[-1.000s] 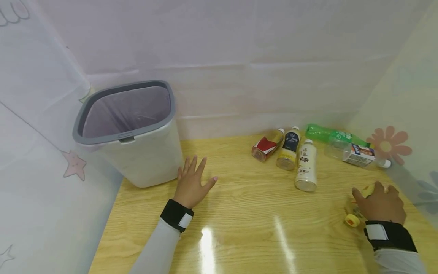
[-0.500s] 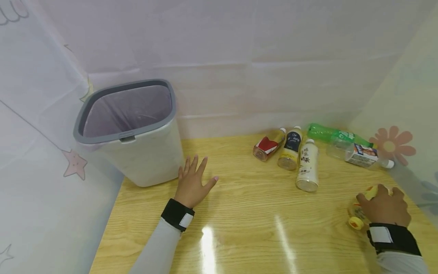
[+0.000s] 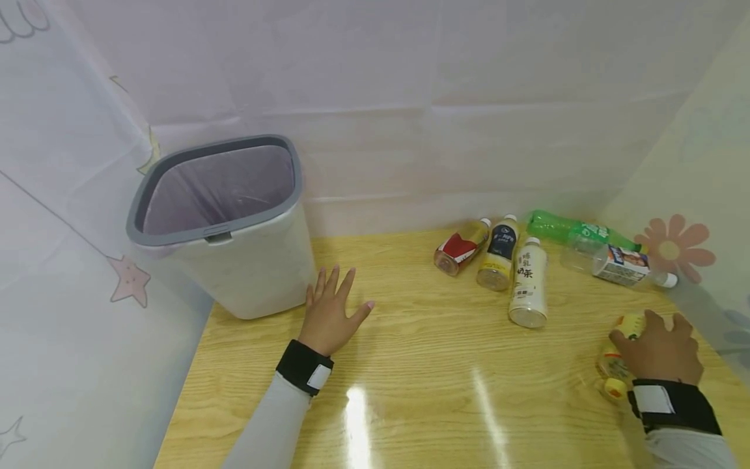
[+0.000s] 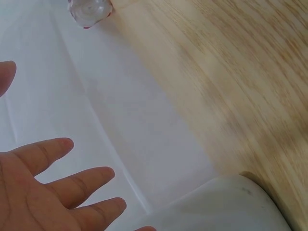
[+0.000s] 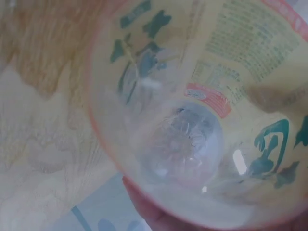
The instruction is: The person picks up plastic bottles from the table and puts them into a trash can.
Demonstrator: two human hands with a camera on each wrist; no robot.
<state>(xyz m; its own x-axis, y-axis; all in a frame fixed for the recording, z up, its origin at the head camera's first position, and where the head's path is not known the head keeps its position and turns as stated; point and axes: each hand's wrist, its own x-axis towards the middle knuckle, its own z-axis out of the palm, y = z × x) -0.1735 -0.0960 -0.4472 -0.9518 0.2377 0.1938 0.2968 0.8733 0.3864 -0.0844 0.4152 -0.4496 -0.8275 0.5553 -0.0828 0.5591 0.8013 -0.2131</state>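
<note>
At the right of the head view, my right hand (image 3: 665, 350) grips a clear plastic bottle (image 3: 613, 363) with a yellow label and yellow cap, its cap end towards me. The thumb and fingers curl over it, and the hand hides its right part. Close up, the see-through bottle (image 5: 207, 62) fills the right wrist view, with a fingertip (image 5: 144, 204) behind its lower edge. My left hand (image 3: 329, 319) has its fingers spread beside the bin (image 3: 258, 273). In the left wrist view this hand (image 4: 53, 192) holds nothing.
Several bottles lie farther back: a red-labelled bottle (image 3: 459, 249), a dark-labelled bottle (image 3: 499, 251), a milk tea bottle (image 3: 529, 283), a green bottle (image 3: 553, 227) and a clear bottle (image 3: 624, 264). Draped sheets (image 3: 375, 156) border the wooden table (image 3: 422, 365). A lining covers the bin's inside.
My right hand has shifted slightly right and closed round the yellow-capped bottle. The bottle has turned, its cap swinging right and towards me. My left hand has stayed in place.
</note>
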